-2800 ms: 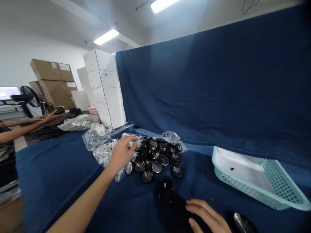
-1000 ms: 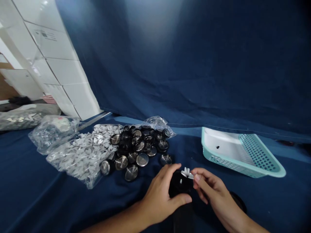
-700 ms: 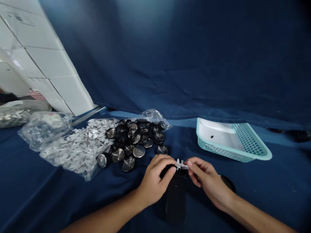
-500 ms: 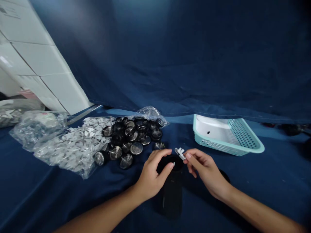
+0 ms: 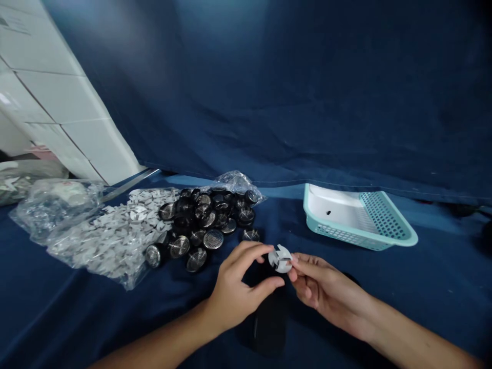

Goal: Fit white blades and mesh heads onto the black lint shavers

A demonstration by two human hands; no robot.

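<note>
**Going left to right, what comes first?**
Two clear plastic bags on the navy cloth (image 5: pixel 57 318): a puffy bag (image 5: pixel 49 207) and, touching it, a flat bag (image 5: pixel 107 241) packed with small white pieces. Behind them, stacked white cartons (image 5: pixel 65 97) stand beside a hanging navy sheet (image 5: pixel 307 92).

**Next?**
A heap of round metal mesh discs with black rims (image 5: pixel 203 230). They overlap too much for an exact count, but there are well over twenty.

**And the hands?**
The left hand (image 5: pixel 236 289) hovers over the black cylinder (image 5: pixel 271 328), its fingers loosely curled and close together, the fingertips just beside one white vaned disc (image 5: pixel 280 259). I can't tell if they touch it. The right hand (image 5: pixel 326 282) has its thumb and fingertips clamped on the disc's right edge.

**Which way does the cylinder point?**
Its long axis runs away from the person, toward the heap and basket. There is one, and I can't tell if it stands or lies. The disc sits between both hands, over its far end, with its face tilted up.

**Further right?**
One pale teal perforated basket (image 5: pixel 384 215) with a white base, well apart from the hands
</note>
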